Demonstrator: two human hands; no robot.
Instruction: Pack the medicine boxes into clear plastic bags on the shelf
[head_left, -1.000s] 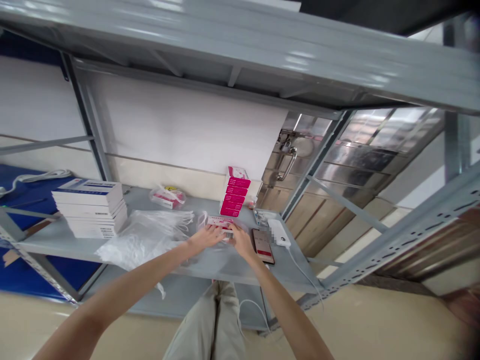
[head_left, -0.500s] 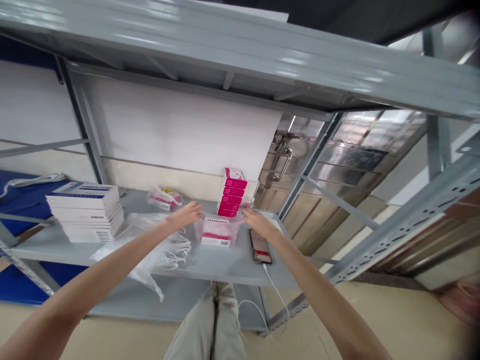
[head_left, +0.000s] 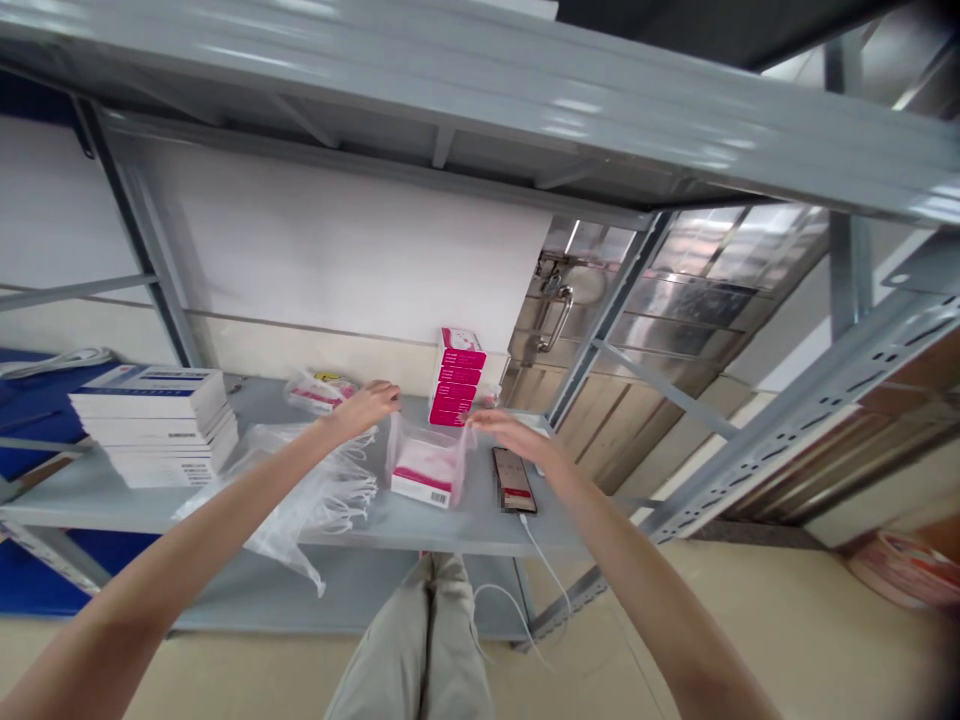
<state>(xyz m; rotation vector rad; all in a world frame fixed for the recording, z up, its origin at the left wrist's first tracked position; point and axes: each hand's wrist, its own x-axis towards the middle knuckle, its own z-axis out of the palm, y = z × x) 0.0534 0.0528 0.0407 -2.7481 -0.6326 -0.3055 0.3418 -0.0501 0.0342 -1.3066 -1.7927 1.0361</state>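
From here I see pink-and-white boxes [head_left: 457, 378], white boxes [head_left: 150, 420] with blue bands, a grey shelf [head_left: 420, 525] and beige trousers [head_left: 416, 650].

Grey metal shelving [head_left: 480, 535], white wall panel [head_left: 337, 250], shiny metal door [head_left: 592, 320], beige floor [head_left: 750, 620].

Both arms are extended forward from the lower corners of the head view and angled inward. The left arm [head_left: 217, 515] is held bare and nearly straight, with the left hand [head_left: 379, 396] turned inward, its back facing up and its fingers curled and drawn together at the tips. The right arm [head_left: 637, 560] is also bare and is angled inward, with the right hand [head_left: 504, 428] pointed toward the left hand and its fingertips brought together. The hands are held apart at nearly equal height. The legs [head_left: 429, 640] are positioned centrally below, close together.
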